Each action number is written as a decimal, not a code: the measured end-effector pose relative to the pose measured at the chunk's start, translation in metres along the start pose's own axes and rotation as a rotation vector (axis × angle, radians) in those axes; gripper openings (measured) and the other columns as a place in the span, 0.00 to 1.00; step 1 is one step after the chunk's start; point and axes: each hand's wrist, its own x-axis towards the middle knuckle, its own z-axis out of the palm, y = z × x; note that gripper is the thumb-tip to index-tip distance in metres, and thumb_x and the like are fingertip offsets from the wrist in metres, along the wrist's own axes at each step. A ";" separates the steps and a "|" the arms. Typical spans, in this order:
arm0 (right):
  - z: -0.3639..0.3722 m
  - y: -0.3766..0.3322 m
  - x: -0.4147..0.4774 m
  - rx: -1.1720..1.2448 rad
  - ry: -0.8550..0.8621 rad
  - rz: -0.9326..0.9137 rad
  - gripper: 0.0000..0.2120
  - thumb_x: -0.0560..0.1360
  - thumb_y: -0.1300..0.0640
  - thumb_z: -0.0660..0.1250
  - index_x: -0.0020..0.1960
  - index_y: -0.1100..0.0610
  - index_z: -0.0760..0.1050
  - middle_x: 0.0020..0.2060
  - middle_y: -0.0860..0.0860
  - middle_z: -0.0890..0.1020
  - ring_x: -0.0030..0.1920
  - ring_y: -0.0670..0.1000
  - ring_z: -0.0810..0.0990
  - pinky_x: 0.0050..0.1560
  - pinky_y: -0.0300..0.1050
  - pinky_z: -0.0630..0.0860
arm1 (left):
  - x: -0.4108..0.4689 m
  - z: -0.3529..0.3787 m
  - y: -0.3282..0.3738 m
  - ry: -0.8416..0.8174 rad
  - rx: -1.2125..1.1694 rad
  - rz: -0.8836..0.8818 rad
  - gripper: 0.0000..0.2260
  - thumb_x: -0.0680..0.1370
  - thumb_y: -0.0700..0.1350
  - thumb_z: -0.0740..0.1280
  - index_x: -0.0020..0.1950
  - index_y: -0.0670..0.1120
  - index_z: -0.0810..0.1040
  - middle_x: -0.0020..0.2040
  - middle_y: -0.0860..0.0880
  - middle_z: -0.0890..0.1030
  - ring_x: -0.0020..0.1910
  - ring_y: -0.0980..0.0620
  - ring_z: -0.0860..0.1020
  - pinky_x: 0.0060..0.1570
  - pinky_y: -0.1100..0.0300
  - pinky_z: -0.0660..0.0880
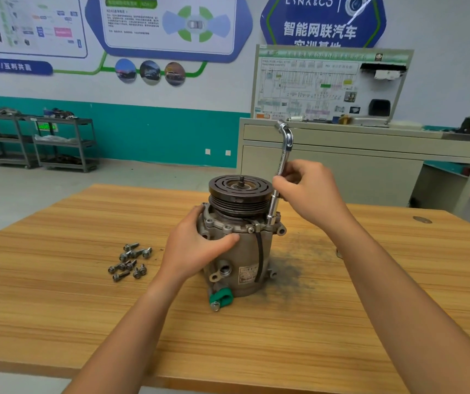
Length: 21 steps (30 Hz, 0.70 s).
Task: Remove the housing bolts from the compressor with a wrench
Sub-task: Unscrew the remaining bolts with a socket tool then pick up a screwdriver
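Steadying the grey cast-metal compressor (242, 251), probably heavy, at the wooden counter's (85, 308) middle, my left hand (196, 247) curls round its housing; right hand (309, 189) fingers (280, 184) clamp the stiff chrome L-shaped wrench (284, 155) shaft.

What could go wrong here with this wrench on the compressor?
The wrench stands tilted on the flange beside the pulley; it could slip off under load. The compressor stands on end, steadied only by the left hand; a hard pull by the right hand might tip it.
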 end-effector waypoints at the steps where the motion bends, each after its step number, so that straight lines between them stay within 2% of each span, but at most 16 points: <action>1: 0.001 -0.002 0.002 -0.001 -0.024 0.005 0.03 0.73 0.60 0.64 0.41 0.56 0.74 0.31 0.42 0.74 0.35 0.48 0.77 0.33 0.36 0.73 | 0.004 -0.003 -0.002 -0.025 0.000 -0.002 0.32 0.63 0.56 0.76 0.65 0.56 0.69 0.47 0.69 0.70 0.44 0.71 0.70 0.41 0.75 0.64; 3: 0.003 -0.007 0.006 0.020 -0.071 0.019 0.04 0.74 0.60 0.64 0.41 0.56 0.74 0.31 0.43 0.75 0.39 0.52 0.79 0.39 0.45 0.77 | 0.009 -0.009 -0.004 -0.088 0.007 -0.022 0.38 0.65 0.55 0.76 0.71 0.51 0.66 0.53 0.62 0.70 0.51 0.64 0.70 0.43 0.73 0.66; 4: 0.004 -0.008 0.007 0.020 -0.084 0.016 0.04 0.74 0.60 0.64 0.41 0.57 0.75 0.31 0.43 0.75 0.39 0.53 0.79 0.40 0.46 0.77 | 0.011 -0.011 -0.004 -0.128 -0.004 -0.025 0.38 0.65 0.56 0.75 0.71 0.52 0.65 0.55 0.61 0.71 0.52 0.63 0.70 0.44 0.71 0.68; 7: 0.007 -0.011 0.007 -0.047 -0.085 -0.022 0.04 0.74 0.59 0.64 0.41 0.58 0.75 0.30 0.42 0.74 0.38 0.51 0.78 0.36 0.42 0.75 | 0.009 -0.007 0.001 -0.212 -0.106 -0.058 0.34 0.61 0.64 0.73 0.63 0.60 0.64 0.58 0.59 0.73 0.54 0.61 0.73 0.49 0.62 0.75; 9: 0.007 -0.011 0.005 -0.081 -0.063 -0.023 0.04 0.74 0.57 0.65 0.41 0.56 0.74 0.30 0.42 0.73 0.38 0.51 0.78 0.37 0.43 0.74 | 0.006 0.003 0.003 -0.138 -0.125 -0.053 0.32 0.63 0.66 0.71 0.62 0.60 0.64 0.57 0.60 0.71 0.53 0.62 0.72 0.47 0.65 0.71; 12: 0.009 -0.009 -0.001 -0.017 -0.046 0.009 0.03 0.76 0.57 0.64 0.44 0.56 0.72 0.33 0.44 0.73 0.40 0.53 0.79 0.41 0.46 0.79 | 0.003 0.013 0.005 0.003 -0.107 -0.029 0.22 0.69 0.61 0.69 0.59 0.60 0.64 0.52 0.61 0.70 0.46 0.67 0.69 0.40 0.71 0.64; 13: 0.009 -0.009 -0.003 -0.027 -0.029 -0.002 0.03 0.76 0.56 0.64 0.45 0.55 0.72 0.34 0.45 0.73 0.39 0.52 0.78 0.40 0.40 0.78 | 0.003 0.014 0.005 0.021 -0.105 -0.017 0.20 0.70 0.60 0.68 0.57 0.60 0.64 0.52 0.61 0.70 0.46 0.68 0.69 0.40 0.72 0.64; 15: 0.011 -0.009 -0.005 -0.084 0.004 -0.038 0.04 0.76 0.55 0.64 0.44 0.54 0.72 0.34 0.45 0.72 0.36 0.47 0.74 0.31 0.25 0.68 | 0.002 0.015 0.004 0.044 -0.101 0.004 0.18 0.70 0.59 0.67 0.56 0.61 0.65 0.52 0.60 0.72 0.47 0.67 0.71 0.41 0.71 0.65; 16: 0.010 -0.010 -0.006 -0.097 0.011 -0.041 0.05 0.76 0.55 0.64 0.43 0.54 0.71 0.33 0.45 0.71 0.35 0.46 0.73 0.29 0.24 0.66 | 0.002 0.015 0.004 0.061 -0.104 0.013 0.17 0.71 0.58 0.67 0.55 0.60 0.66 0.52 0.59 0.73 0.49 0.65 0.72 0.42 0.70 0.66; 19: 0.009 -0.010 -0.006 -0.075 0.014 -0.013 0.05 0.76 0.55 0.64 0.43 0.55 0.72 0.36 0.49 0.76 0.39 0.50 0.77 0.30 0.29 0.66 | 0.002 0.019 -0.001 0.096 -0.126 -0.004 0.17 0.72 0.56 0.69 0.57 0.57 0.68 0.57 0.56 0.74 0.58 0.54 0.74 0.53 0.57 0.73; 21: 0.010 -0.012 -0.006 -0.070 0.015 -0.012 0.06 0.77 0.55 0.63 0.47 0.58 0.76 0.42 0.54 0.81 0.42 0.53 0.79 0.32 0.32 0.69 | 0.003 0.020 -0.003 0.086 -0.137 -0.036 0.23 0.71 0.57 0.69 0.63 0.51 0.71 0.63 0.53 0.74 0.63 0.51 0.72 0.60 0.49 0.72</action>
